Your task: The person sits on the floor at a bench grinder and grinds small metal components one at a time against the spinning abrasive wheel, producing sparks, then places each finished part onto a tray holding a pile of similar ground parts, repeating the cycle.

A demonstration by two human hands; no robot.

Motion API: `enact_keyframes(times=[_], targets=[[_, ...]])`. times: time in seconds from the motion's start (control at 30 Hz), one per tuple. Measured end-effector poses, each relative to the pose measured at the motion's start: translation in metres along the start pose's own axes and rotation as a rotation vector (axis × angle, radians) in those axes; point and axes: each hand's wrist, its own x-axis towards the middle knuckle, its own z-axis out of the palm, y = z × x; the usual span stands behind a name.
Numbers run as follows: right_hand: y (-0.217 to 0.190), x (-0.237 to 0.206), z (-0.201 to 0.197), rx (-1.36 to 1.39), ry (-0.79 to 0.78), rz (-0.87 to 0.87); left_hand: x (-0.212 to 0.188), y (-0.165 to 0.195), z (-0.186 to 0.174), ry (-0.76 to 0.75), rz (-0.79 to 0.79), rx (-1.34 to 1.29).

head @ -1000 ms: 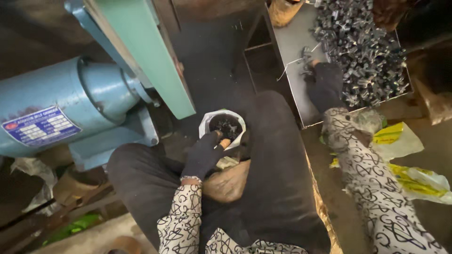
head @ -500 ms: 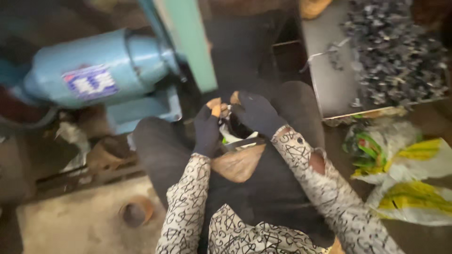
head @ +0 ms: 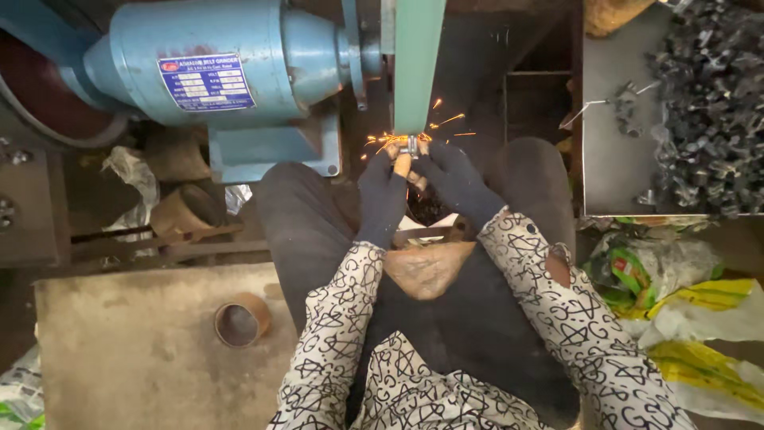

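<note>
Both my hands wear dark gloves and meet just below a green grinding belt (head: 417, 56). My left hand (head: 382, 191) and my right hand (head: 452, 179) pinch one small metal part (head: 409, 145) and hold it against the belt's lower end. Orange sparks fly off to both sides of the part. Between my thighs, partly hidden by my hands, sits a white container (head: 430, 216) with dark pieces inside. A brown pouch (head: 426, 267) lies on my lap below it.
A blue belt grinder motor (head: 215, 72) stands at the upper left. A metal tray (head: 617, 159) at the right holds a heap of several dark metal parts (head: 708, 103). Plastic bags (head: 684, 302) lie at the lower right. A short brown tube (head: 239, 320) rests on a slab at the lower left.
My right hand came from the tray of parts to my lap. Both hands then rose together from the container to the belt, and sparks now fly.
</note>
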Motion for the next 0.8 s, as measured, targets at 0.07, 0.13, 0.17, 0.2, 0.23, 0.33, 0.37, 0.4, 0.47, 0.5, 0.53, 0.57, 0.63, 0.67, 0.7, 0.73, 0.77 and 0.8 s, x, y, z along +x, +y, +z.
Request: enact_keyframes(times=[0.07,0.13,0.17,0.2,0.23,0.33,0.37,0.4,0.47,0.5,0.53,0.57,0.63,0.67,0.7,0.73,0.77,0.8], targets=[[0.009,0.007,0.001,0.043,-0.034,0.115,0.004,0.004,-0.001,0.033,-0.033,0.24],[0.015,0.013,0.002,0.001,-0.031,0.138,0.011,0.007,-0.001,0.07,-0.013,0.443],[0.015,0.014,0.004,-0.058,-0.014,0.111,0.012,0.007,-0.002,0.095,0.015,0.527],[0.013,0.015,0.004,-0.119,0.006,0.081,0.013,0.007,-0.001,0.116,0.048,0.61],[0.009,0.015,0.004,-0.085,-0.005,0.103,0.013,0.007,-0.001,0.104,-0.015,0.509],[-0.015,0.009,0.002,-0.058,-0.037,0.104,0.01,0.003,-0.001,0.054,-0.099,0.235],[-0.025,0.006,-0.001,-0.107,-0.04,0.077,0.009,0.0,0.0,0.023,-0.072,0.156],[-0.034,0.002,-0.004,-0.154,-0.043,0.053,0.008,-0.002,-0.001,-0.009,-0.048,0.077],[-0.049,-0.007,-0.012,-0.392,0.014,-0.538,0.008,-0.007,-0.002,-0.039,-0.099,0.129],[-0.054,-0.009,-0.015,-0.516,0.043,-0.853,0.01,-0.009,-0.001,-0.061,-0.103,0.153],[-0.056,-0.009,-0.016,-0.319,0.026,-0.644,0.012,-0.012,-0.001,-0.058,-0.017,0.248],[-0.055,-0.008,-0.017,-0.117,0.002,-0.424,0.013,-0.015,0.0,-0.05,0.058,0.345],[-0.047,-0.004,-0.015,0.069,0.014,-0.077,0.011,-0.021,0.005,-0.015,0.099,0.459],[-0.041,0.001,-0.014,0.055,0.047,0.034,0.009,-0.024,0.009,0.017,0.076,0.479],[-0.034,0.005,-0.011,0.048,0.077,0.149,0.008,-0.026,0.01,0.051,0.048,0.506],[-0.026,0.007,-0.01,0.073,0.068,0.177,0.007,-0.027,0.012,0.031,0.023,0.431],[-0.019,0.009,-0.01,0.094,0.061,0.201,0.006,-0.028,0.014,0.013,0.004,0.354],[-0.013,0.011,-0.012,0.114,0.057,0.205,0.007,-0.027,0.015,-0.008,0.003,0.278]])
